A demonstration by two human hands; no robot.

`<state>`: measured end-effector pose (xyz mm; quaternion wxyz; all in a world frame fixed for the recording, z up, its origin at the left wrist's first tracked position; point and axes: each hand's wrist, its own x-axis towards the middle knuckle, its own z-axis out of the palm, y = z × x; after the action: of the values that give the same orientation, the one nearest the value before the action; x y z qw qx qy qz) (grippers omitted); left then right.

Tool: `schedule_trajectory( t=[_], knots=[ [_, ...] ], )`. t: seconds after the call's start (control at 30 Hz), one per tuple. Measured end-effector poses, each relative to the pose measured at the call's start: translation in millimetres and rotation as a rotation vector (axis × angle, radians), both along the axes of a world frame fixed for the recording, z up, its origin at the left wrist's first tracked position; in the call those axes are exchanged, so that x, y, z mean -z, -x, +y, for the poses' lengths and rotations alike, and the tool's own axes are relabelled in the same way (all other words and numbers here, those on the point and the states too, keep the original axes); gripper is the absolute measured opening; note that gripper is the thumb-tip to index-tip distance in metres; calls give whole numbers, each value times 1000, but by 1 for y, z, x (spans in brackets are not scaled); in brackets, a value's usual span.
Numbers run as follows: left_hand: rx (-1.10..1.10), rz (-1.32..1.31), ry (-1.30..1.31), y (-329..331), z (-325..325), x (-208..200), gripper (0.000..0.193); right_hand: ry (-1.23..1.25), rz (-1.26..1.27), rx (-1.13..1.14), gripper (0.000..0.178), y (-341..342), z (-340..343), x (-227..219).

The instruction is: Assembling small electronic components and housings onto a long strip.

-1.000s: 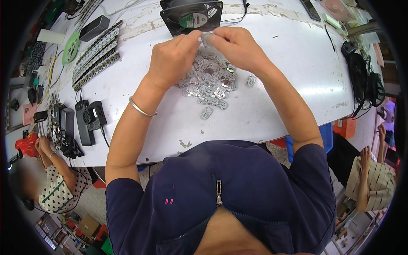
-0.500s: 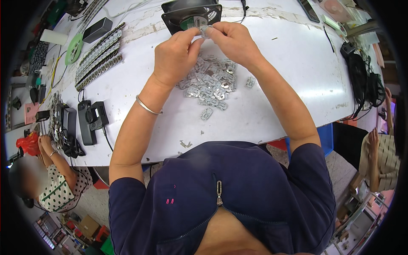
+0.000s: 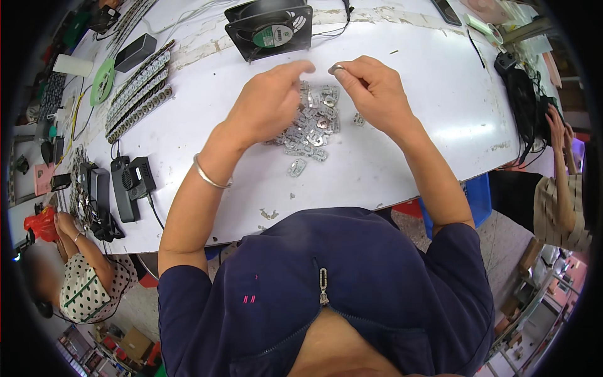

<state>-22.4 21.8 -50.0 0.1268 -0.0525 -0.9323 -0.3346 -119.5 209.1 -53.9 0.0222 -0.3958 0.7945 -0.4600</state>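
Observation:
My right hand [image 3: 379, 91] pinches a small round metal piece [image 3: 337, 68] between thumb and fingertips, above the far right side of the pile. Opposite it, my left hand [image 3: 269, 103] hovers over the pile's left edge, its forefinger stretched to the right and nothing visible at that fingertip. Its lower fingers are partly hidden. Below both hands lies a pile of small clear plastic pieces [image 3: 308, 129], some with round metal parts in them. One clear piece [image 3: 297, 167] lies apart toward me, another [image 3: 358, 119] beside my right wrist.
A black square fan [image 3: 269, 34] stands just beyond my hands. Strips of round parts [image 3: 139, 94] lie at left, near a black box [image 3: 135, 53] and power adapters [image 3: 132, 182]. Black bags [image 3: 524, 103] sit at the right edge. Co-workers are on both sides.
My hands have come apart and moved nearer me; before, they met over a clear plastic piece in front of the fan. The right hand now shows a metal piece.

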Motion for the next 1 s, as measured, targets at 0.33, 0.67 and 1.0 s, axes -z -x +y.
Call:
schedule_trajectory(
  t=[0.33,0.67,1.0],
  knots=[
    [248,-167,-437,-14,-19,-37,64,167,-306,-249,21,-12,-28,-5],
    [174,-187,-673,-6,-16,-22,58,103,-455,-217,28,-15,-36,-4],
    [1,340,7,-3,-23,-3,25,18,-482,-153,29,-5,-37,-8]
  ],
)
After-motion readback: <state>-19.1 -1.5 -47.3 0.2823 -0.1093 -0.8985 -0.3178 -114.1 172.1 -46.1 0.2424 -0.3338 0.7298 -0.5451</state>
